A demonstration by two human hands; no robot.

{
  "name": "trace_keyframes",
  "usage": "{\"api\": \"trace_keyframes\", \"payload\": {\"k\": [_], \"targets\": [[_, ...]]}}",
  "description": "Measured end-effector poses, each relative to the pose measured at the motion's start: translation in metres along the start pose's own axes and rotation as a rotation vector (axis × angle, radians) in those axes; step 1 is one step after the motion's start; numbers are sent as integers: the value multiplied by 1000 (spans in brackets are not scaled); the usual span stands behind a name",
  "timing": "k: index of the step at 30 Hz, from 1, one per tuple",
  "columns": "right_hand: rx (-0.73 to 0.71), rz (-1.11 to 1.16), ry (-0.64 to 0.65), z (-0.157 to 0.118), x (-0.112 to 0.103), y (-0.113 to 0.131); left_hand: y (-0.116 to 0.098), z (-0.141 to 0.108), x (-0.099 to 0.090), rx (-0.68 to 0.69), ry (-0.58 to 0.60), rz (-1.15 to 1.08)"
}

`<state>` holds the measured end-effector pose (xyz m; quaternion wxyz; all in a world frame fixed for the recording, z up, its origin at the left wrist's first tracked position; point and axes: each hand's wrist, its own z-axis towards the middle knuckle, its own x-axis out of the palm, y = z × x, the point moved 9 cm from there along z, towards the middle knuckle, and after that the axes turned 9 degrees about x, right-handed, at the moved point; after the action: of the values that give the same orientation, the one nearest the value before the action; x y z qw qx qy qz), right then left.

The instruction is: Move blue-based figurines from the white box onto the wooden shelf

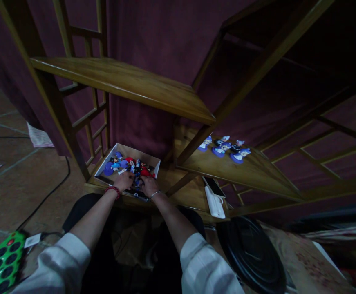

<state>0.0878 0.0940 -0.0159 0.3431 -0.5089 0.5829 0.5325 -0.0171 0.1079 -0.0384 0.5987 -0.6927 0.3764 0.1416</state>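
A shallow white cardboard box [104,178] on the low wooden shelf holds several small figurines [123,164] in blue, red and black, lying jumbled. Both hands reach into its near side. My left hand [124,181], with a red bead bracelet at the wrist, has its fingers curled down; what they hold, if anything, is hidden. Close to it, my right hand [149,185], wearing a thin bracelet, has bent fingers around a small dark blue figurine [138,180], dim and partly covered. Red figurines lie just beyond the right fingers.
On the raised shelf [242,175] to the right, several figurines [222,148] stand upright on purple bases. A phone [214,187] and a white object [215,204] lie lower down. A wooden board [119,81] juts out above the box. A black round seat [251,253] and a green power strip [4,261] are nearby.
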Motion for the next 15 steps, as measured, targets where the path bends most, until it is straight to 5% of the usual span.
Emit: {"api": "trace_keyframes", "payload": {"k": [5, 10, 15], "targets": [[28, -18, -8, 4, 0, -2, -22, -4, 9, 157, 80, 114], [64, 55, -61, 4, -5, -5, -18, -2, 12, 84, 80, -58], [52, 73, -79, 0, -7, -4, -19, 1, 7, 112, 35, -2]]}}
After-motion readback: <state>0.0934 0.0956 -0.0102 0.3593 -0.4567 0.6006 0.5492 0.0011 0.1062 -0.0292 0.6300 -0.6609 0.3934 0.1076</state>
